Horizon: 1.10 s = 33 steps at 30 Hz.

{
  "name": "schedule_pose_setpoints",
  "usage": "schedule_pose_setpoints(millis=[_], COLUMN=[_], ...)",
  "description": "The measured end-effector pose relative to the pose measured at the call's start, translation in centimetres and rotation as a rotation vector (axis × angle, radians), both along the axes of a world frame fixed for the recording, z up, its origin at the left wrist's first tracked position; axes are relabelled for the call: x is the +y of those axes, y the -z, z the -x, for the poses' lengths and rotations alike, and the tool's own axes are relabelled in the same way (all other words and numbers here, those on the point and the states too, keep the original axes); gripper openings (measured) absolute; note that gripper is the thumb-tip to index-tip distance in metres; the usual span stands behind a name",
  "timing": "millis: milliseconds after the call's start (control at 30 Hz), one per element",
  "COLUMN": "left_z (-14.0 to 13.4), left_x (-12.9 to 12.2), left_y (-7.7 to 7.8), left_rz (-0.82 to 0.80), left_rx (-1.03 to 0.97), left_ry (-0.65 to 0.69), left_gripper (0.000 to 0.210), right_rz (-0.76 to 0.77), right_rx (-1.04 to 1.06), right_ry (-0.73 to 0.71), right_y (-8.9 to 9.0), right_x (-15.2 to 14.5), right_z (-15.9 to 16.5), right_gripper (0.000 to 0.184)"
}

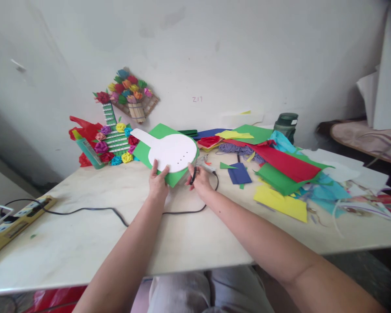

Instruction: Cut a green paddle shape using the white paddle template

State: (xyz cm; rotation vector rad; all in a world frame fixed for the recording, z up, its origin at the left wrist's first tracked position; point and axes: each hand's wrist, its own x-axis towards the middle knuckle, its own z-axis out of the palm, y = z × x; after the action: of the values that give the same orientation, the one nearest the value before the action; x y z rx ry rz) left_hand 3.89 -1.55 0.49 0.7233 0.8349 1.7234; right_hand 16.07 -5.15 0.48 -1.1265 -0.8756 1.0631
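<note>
Scissors [193, 176], partly hidden, in right hand's [201, 181] grip at right edge of green sheet [142, 154], over table [94, 243]. Left hand [158, 183] clamped on sheet's near edge and white cutout [169, 152] lying atop it, thumb and fingertips on cutout. Hands apart, near each other. Paper guitar [110, 116] behind, to left; blue paper [240, 174] and yarn [236, 149] to right.
</note>
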Motion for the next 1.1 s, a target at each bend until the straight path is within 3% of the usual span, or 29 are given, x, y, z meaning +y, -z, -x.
schedule_pose_setpoints(millis=[333,567,800,933,1100], left_z=[0.3,-0.1,1.0,2.1,2.8], left_x=[0.2,-0.1,0.6,1.1,1.3], left_y=[0.1,0.0,0.1,0.3,0.4], left_rz=[-0.023,-0.061,-0.098,-0.123,-0.063], left_rx=[-0.013,-0.005,0.014,0.058,0.108], left_ry=[0.033,0.055,0.102,0.188,0.305], left_gripper=[0.073,0.073,0.08,0.087,0.089], right_rz=[-0.044,-0.067,-0.036,0.016,-0.028], right_rx=[-0.059,-0.07,0.14,0.176,0.193], right_ry=[0.007,0.177,0.363,0.322,0.197], right_y=[0.8,0.5,-1.0,-2.0,-2.2], right_x=[0.6,0.9,1.5,1.4,1.5], right_z=[-1.2,-1.1,-4.6,-6.9,-8.9], right_gripper=[0.044,0.037,0.041,0.039,0.035])
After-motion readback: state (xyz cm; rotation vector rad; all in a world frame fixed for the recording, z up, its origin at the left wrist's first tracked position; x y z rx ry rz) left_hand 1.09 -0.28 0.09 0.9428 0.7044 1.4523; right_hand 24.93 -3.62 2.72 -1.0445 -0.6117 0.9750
